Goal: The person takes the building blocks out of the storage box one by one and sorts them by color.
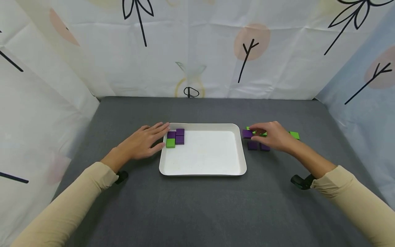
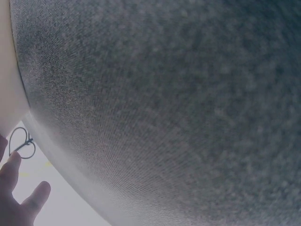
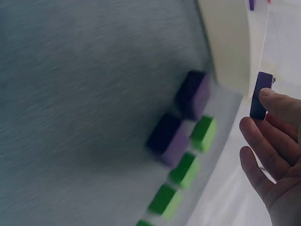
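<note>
A white tray lies on the grey table. In its upper left corner sit three purple blocks and one green block, packed together. My left hand rests at the tray's left rim, fingers spread and straight, holding nothing; its fingertips show at the corner of the left wrist view. Right of the tray, my right hand pinches a purple block between thumb and fingers, raised above the table. Below that hand lie two more purple blocks, with a row of green blocks beside them.
A green block shows right of my right hand. The grey table extends in front of the tray. White printed fabric hangs behind and along both sides of the table.
</note>
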Action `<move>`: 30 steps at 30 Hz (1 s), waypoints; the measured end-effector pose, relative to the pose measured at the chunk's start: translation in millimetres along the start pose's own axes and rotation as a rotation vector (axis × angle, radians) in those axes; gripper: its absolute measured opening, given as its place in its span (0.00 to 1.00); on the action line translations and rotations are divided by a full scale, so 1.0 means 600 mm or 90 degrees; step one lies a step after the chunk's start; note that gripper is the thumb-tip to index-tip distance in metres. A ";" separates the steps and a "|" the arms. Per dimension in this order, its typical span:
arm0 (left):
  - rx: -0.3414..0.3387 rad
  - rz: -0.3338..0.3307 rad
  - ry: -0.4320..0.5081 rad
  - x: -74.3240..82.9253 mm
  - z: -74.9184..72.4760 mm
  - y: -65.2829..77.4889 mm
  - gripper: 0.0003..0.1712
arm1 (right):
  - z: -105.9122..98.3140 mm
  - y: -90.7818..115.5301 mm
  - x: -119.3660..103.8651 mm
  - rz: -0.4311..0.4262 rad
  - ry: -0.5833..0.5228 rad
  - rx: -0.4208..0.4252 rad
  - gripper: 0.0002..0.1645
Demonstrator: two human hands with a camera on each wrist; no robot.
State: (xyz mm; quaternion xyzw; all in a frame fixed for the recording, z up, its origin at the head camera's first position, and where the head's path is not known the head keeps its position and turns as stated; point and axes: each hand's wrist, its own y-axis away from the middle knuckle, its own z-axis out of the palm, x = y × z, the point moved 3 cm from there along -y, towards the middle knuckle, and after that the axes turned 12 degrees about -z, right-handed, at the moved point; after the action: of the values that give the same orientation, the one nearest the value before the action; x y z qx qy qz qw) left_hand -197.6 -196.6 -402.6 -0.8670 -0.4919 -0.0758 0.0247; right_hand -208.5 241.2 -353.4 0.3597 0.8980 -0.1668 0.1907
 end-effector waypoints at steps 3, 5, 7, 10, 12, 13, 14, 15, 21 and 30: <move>0.002 0.001 0.000 0.001 0.000 0.000 0.36 | -0.002 0.023 0.011 0.004 0.006 0.013 0.19; 0.002 0.000 0.000 0.001 0.000 0.000 0.36 | -0.003 0.038 0.019 0.009 0.017 0.020 0.19; 0.000 0.000 0.001 0.001 0.000 0.000 0.36 | -0.004 0.054 0.026 0.016 0.028 0.023 0.19; -0.003 -0.002 0.000 0.002 0.001 0.000 0.37 | -0.006 0.075 0.036 0.031 0.038 0.023 0.19; -0.005 -0.002 0.000 0.002 0.001 0.000 0.37 | -0.008 0.088 0.042 0.043 0.040 0.024 0.20; -0.005 -0.001 -0.001 0.002 0.001 0.000 0.37 | -0.009 0.094 0.045 0.049 0.043 0.023 0.20; -0.005 -0.002 -0.001 0.003 0.002 -0.001 0.37 | -0.011 0.099 0.047 0.058 0.040 0.022 0.20; -0.005 -0.002 -0.003 0.003 0.002 -0.001 0.37 | -0.012 0.105 0.049 0.066 0.040 0.022 0.21; -0.002 -0.003 -0.007 0.002 0.001 -0.001 0.37 | -0.014 0.126 0.059 0.096 0.053 0.019 0.22; -0.003 -0.005 0.000 0.000 0.004 -0.002 0.37 | -0.007 0.140 0.078 0.146 0.060 0.006 0.22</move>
State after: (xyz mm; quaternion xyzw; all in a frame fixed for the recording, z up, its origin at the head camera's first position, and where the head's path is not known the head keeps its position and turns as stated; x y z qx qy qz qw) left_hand -198.3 -196.0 -405.1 -0.8652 -0.4950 -0.0767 0.0222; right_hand -181.2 328.0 -385.3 0.4683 0.8581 -0.1312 0.1647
